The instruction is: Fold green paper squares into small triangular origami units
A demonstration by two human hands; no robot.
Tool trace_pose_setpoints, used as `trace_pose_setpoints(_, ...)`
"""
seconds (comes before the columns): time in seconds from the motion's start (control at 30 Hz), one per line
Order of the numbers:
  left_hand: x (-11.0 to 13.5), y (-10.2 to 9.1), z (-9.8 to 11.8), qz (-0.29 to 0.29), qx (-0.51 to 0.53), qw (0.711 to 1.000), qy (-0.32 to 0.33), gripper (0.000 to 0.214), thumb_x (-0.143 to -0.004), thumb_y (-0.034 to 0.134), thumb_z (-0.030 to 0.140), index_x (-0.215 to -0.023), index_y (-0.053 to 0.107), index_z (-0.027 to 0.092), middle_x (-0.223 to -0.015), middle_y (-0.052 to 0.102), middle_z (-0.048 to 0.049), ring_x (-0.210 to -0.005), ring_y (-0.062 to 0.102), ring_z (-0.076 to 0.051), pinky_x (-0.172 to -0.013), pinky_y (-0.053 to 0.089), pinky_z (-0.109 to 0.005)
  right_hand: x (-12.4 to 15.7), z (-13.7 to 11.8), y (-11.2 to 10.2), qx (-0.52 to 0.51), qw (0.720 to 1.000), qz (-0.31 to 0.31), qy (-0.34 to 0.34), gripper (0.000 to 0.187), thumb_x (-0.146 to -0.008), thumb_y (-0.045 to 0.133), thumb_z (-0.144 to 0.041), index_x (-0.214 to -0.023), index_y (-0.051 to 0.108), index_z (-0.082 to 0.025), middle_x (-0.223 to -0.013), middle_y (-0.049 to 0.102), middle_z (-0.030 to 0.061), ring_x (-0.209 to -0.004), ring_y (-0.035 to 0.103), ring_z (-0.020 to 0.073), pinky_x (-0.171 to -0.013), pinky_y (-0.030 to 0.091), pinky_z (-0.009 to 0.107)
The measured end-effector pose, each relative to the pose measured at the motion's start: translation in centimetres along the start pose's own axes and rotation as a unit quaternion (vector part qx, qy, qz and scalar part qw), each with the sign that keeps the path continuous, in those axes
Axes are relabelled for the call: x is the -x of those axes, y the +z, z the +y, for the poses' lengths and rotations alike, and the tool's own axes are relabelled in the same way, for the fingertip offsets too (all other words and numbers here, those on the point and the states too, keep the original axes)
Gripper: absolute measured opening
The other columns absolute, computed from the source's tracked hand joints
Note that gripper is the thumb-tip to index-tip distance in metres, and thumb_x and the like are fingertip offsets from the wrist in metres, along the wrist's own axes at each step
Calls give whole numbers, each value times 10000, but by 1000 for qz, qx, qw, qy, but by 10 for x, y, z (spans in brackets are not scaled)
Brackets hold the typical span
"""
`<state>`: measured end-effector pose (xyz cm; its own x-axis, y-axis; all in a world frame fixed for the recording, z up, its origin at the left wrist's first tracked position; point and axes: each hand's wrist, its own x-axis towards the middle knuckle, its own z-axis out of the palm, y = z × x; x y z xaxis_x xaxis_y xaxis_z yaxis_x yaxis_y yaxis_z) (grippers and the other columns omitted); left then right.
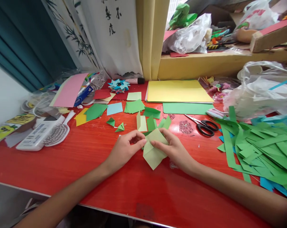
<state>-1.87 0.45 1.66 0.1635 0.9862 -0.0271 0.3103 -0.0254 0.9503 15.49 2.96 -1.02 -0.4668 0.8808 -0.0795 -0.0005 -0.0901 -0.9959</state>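
A pale green square of paper (154, 155) with crease lines is held up between my two hands, over the red table. My left hand (127, 145) pinches its left corner between thumb and fingers. From the other side, my right hand (175, 147) grips it, thumb on the front and fingers behind. Just beyond lie folded green paper pieces (151, 123), partly hidden by the paper, and a folded pale green piece (141, 122). Two small folded green pieces (120, 127) rest to the left of these.
Black-handled scissors (206, 126) lie right of centre, near a heap of green paper strips (266, 145). Yellow sheets (178, 91) are stacked at the back. A white hairbrush (58, 133) lies at left, and a blue folded-paper ring (119, 85) sits behind. The red table (105, 190) ends at a front edge.
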Motion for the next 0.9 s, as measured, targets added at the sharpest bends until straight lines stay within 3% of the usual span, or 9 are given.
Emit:
trace_pose_setpoints(0.27,-4,-1,0,-24,81,996,-31,145,-825,516,279,-728,526,171,-646,522,38,-625,508,-93,-623,413,-213,0,-2,-2,44,994,33,-91,189,-857,513,-247,-982,646,-291,-964,646,-17,-816,568,134,-639,450,226)
trace_pose_setpoints(0.57,-3,-2,2,-34,120,991,-55,149,-826,502,225,-697,530,155,-593,525,31,-578,501,-86,-571,399,-201,3,-2,-3,45,996,14,-74,276,-849,463,-178,-908,697,-313,-885,689,-41,-784,591,140,-644,454,246)
trace_pose_setpoints(0.8,-6,-1,-1,-51,105,991,-72,251,-839,486,351,-679,511,160,-573,503,34,-532,478,-88,-537,390,-213,2,-2,-3,71,994,-13,-77,272,-841,442,-163,-833,696,-262,-841,664,-19,-723,564,123,-594,424,221)
trace_pose_setpoints(0.9,-6,-1,-3,-46,100,991,-75,228,-821,519,349,-687,510,165,-555,468,50,-482,431,-68,-484,355,-192,1,-2,-3,45,997,-22,-65,233,-849,470,-200,-972,653,-273,-811,635,-12,-697,553,124,-575,428,220)
